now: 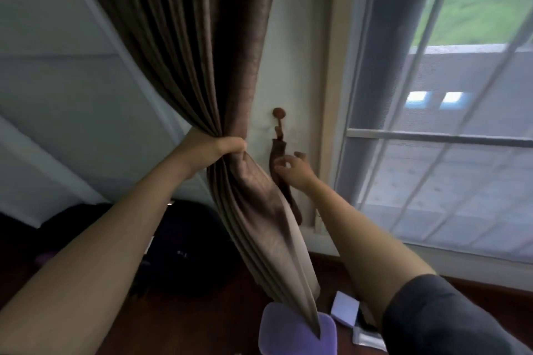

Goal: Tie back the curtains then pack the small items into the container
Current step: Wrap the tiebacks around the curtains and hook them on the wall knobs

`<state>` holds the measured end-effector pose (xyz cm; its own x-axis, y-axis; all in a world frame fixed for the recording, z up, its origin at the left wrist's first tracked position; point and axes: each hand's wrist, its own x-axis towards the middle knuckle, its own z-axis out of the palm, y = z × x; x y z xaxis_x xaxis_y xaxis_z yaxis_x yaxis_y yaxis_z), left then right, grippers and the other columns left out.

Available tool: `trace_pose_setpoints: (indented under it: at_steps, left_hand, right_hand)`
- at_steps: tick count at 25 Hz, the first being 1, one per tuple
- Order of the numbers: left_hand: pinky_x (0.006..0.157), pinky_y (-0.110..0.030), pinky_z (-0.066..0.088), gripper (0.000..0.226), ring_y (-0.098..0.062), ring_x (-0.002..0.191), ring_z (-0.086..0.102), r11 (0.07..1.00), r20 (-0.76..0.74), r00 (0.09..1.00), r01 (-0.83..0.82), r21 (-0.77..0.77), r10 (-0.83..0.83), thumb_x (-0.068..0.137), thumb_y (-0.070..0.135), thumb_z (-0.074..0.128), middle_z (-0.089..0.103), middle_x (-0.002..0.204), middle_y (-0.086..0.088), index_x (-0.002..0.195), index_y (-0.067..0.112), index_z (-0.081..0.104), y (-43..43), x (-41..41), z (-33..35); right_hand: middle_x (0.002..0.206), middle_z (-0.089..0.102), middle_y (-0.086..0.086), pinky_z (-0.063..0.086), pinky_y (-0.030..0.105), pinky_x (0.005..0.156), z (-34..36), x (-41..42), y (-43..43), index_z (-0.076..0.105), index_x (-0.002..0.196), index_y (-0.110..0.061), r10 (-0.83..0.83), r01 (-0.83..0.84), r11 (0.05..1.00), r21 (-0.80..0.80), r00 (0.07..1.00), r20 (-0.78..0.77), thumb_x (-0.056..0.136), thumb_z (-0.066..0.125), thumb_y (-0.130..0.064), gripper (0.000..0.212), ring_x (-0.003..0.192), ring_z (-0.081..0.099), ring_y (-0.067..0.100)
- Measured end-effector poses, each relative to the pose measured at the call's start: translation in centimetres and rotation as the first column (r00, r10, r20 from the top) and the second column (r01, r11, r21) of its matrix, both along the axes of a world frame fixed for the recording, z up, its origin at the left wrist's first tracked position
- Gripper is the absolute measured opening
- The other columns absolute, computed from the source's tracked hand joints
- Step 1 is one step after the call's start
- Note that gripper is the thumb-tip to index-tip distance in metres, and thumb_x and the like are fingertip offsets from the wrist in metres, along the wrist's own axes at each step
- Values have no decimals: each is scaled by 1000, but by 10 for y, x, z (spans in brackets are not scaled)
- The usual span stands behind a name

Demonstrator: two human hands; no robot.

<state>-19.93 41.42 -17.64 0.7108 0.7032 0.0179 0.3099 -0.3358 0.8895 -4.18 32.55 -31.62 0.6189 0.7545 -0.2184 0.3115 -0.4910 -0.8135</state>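
Left hand: grip tight round bunched curtain | Right hand: grip half open, pinching tie-back | Tip: hold bunch steady, wrap strap round, loop onto hook

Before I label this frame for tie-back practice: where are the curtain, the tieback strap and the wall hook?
curtain point(202, 52): head view, pleated upper folds.
tieback strap point(276, 153): head view, upper hanging part.
wall hook point(279, 113): head view, round knob.

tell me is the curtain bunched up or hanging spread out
Bunched. The left hand squeezes the brown curtain into tight pleats beside the window; the tieback strap hangs from its hook, not yet around it.
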Motion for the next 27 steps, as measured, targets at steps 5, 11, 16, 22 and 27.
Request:
trace_pose_setpoints:
  at_steps: [5, 11, 16, 22, 27]
  left_hand:
    - [74, -22, 52, 22, -5, 81, 61, 994, -33, 996, 90, 69, -88, 62, 18, 76, 63, 83, 10, 75, 30, 62, -1, -1, 2]
    - [71, -17, 50, 17, -6, 83, 61, 983, -70, 987, 153, 104, -146, 73, 12, 72, 65, 88, 5, 81, 25, 63, 1, 6, 5]
    - [64, -8, 48, 24, 6, 77, 62, 982, -37, 982, 185, 39, -183, 75, 7, 71, 64, 85, 14, 81, 29, 63, -9, 31, 1]
    - [76, -21, 49, 43, -14, 95, 63, 984, -10, 984, 178, -11, -178, 63, 21, 75, 66, 103, 0, 105, 15, 66, -39, 80, -21]
    - [73, -19, 47, 37, -13, 92, 61, 994, 11, 994, 111, -7, -111, 65, 21, 76, 64, 94, 4, 100, 15, 64, -69, 117, -33]
  right_hand:
    - [116, 60, 6, 44, 41, 100, -16, 4, 36, 69, 90, -30, -74, 82, 995, 59, 990, -124, 74, 57, -31, 20, 108, 55, 29]
    - [79, 52, 4, 41, 27, 55, -12, 5, -21, 42, 94, -12, -253, 317, 916, 244, 931, -262, 74, 61, -22, 28, 67, 52, 18]
    - [73, 61, -2, 41, 25, 56, 16, 47, -82, 62, 82, -20, -131, 129, 991, 24, 986, 106, 77, 70, -35, 18, 70, 57, 15]
    - [66, 60, -3, 38, 29, 59, 60, 58, -121, 64, 71, -26, 5, 32, 995, -97, 932, 361, 76, 72, -35, 13, 69, 54, 15]
    - [71, 58, -5, 40, 28, 64, 69, 39, -132, 72, 89, -25, -78, 75, 997, 23, 895, 438, 74, 71, -28, 16, 72, 55, 16]
